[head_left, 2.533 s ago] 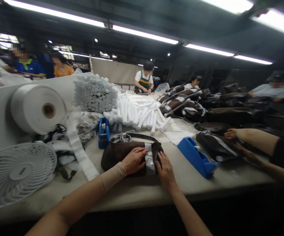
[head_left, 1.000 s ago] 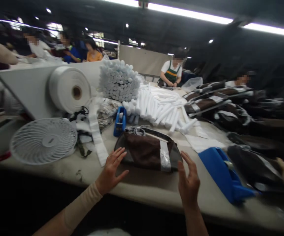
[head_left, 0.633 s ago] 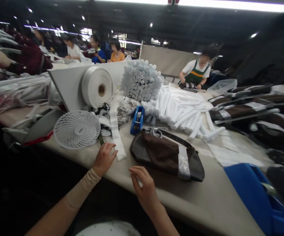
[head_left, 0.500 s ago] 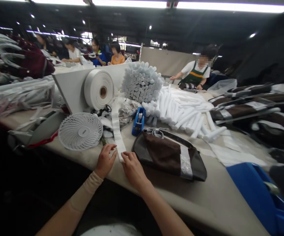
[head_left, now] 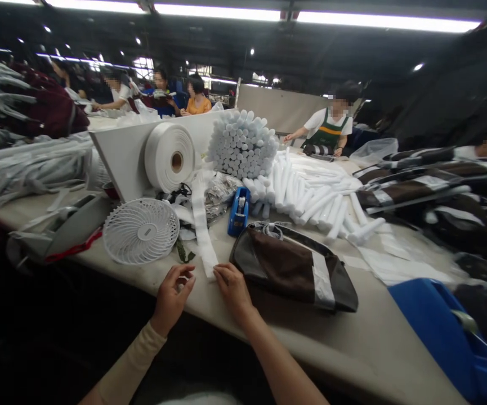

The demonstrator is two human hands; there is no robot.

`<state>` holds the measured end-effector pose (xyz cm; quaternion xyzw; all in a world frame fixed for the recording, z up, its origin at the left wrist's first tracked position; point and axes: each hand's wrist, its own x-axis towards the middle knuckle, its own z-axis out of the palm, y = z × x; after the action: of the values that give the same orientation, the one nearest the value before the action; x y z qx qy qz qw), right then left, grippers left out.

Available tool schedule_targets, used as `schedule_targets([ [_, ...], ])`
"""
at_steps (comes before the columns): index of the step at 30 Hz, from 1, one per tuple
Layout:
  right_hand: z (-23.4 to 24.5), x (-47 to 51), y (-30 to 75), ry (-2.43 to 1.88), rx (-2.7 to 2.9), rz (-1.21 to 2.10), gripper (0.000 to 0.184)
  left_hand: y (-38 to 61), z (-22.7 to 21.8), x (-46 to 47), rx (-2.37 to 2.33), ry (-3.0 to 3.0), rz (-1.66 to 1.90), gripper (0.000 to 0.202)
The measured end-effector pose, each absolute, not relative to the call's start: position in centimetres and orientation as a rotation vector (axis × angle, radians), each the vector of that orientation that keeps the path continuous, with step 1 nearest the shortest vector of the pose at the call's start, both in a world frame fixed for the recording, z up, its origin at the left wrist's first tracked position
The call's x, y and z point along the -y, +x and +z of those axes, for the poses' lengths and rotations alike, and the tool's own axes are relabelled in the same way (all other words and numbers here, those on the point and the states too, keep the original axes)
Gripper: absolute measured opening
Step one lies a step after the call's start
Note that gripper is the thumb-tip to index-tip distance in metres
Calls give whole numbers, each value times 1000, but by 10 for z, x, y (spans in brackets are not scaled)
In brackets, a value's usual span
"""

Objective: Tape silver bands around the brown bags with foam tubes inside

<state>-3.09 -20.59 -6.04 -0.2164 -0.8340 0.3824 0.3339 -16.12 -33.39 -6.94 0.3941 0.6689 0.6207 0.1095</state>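
A white strip (head_left: 201,225) runs down from a big white roll (head_left: 169,156) to the table's front edge. My right hand (head_left: 232,287) pinches the strip's loose end with its fingertips. Just left of that end, my left hand (head_left: 173,292) has its fingers curled in against the thumb; I cannot make out whether anything is in them. Right of my right hand lies a brown and black bag (head_left: 285,264), flat on the table (head_left: 353,337), with a silvery tape band (head_left: 321,278) across it.
A small white fan (head_left: 141,230) lies left of the strip. A blue tape dispenser (head_left: 238,209) stands behind the bag, a bigger blue one (head_left: 437,326) at the right. White tubes (head_left: 243,143) are stacked and strewn behind. Dark bags (head_left: 429,188) pile up right. Other people work farther back.
Both hands left the brown bag and moved left to the end of the white strip. The view swung left. My left hand has just drawn slightly away from the strip.
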Motion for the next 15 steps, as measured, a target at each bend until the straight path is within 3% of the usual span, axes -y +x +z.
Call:
schedule_targets([
  [9, -44, 230, -17, -437, 1984, 889, 9, -143, -41, 321, -1246, 510, 1512, 60],
  [11, -39, 238, -2, -365, 2014, 917, 9, -140, -38, 316, -1211, 430, 1489, 58],
  [15, -27, 239, 37, -287, 2028, 1288, 13, -150, -47, 300, -1427, 565, 1576, 47],
])
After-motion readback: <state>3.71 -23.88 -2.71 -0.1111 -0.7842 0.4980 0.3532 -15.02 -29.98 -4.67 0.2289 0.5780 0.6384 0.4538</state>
